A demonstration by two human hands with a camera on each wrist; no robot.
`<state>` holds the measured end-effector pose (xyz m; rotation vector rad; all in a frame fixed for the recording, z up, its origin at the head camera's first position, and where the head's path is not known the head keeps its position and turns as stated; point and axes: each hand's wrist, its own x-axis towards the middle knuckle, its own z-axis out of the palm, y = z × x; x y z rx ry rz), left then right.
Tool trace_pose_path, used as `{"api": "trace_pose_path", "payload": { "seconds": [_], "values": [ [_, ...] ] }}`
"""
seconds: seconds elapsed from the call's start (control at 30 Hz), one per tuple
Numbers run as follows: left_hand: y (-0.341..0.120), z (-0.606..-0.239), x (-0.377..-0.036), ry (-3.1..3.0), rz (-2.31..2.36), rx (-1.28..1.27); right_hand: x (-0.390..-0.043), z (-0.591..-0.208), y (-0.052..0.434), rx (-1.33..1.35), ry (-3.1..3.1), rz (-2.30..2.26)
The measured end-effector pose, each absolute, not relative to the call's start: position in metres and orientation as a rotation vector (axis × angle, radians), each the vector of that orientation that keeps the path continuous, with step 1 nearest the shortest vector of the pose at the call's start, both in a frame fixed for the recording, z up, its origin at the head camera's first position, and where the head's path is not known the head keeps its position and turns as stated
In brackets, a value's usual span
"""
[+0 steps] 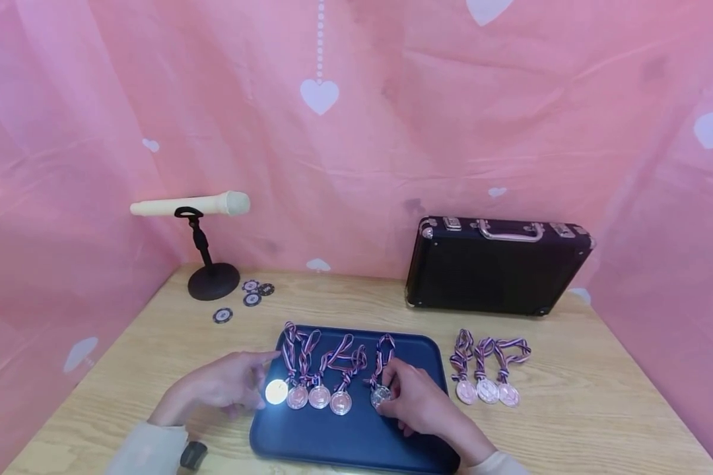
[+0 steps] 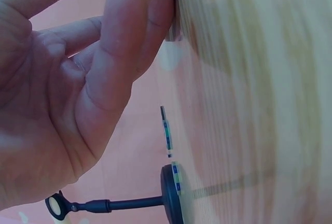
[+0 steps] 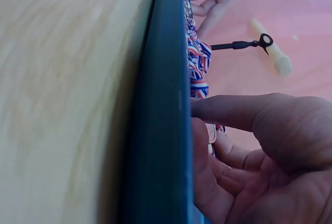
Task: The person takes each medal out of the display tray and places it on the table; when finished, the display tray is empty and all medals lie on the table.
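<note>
Medal on the blue tray is pinched by the right hand; left hand relaxed; no legible writing.

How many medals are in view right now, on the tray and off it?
8. Five lie on the blue tray: four in a row beside the left hand, one under the right hand. Three lie on the table right of the tray. The hands may hide more.
</note>
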<state>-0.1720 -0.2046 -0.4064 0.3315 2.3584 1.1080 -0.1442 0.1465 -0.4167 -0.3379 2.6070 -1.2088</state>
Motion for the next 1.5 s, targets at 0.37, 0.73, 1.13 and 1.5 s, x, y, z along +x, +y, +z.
{"api": "trace_pose_path", "payload": {
  "seconds": [0.37,0.73,1.13,1.5],
  "values": [
    [-0.204,-0.407,-0.172,2.362,1.113,0.314,-0.148,-0.42,0.164,-0.41,2.428,-1.362],
    [-0.205,-0.408,-0.172,2.365,1.103,0.305,-0.152,-0.42,0.181,-0.364,2.314,-1.53],
    [-0.207,-0.409,-0.172,2.357,1.102,0.329,-0.156,-0.398,0.206,-0.256,2.418,-1.599],
    [-0.208,-0.408,-0.17,2.32,1.143,0.363,-0.151,-0.381,0.269,-0.146,2.507,-1.703]
  ]
}}
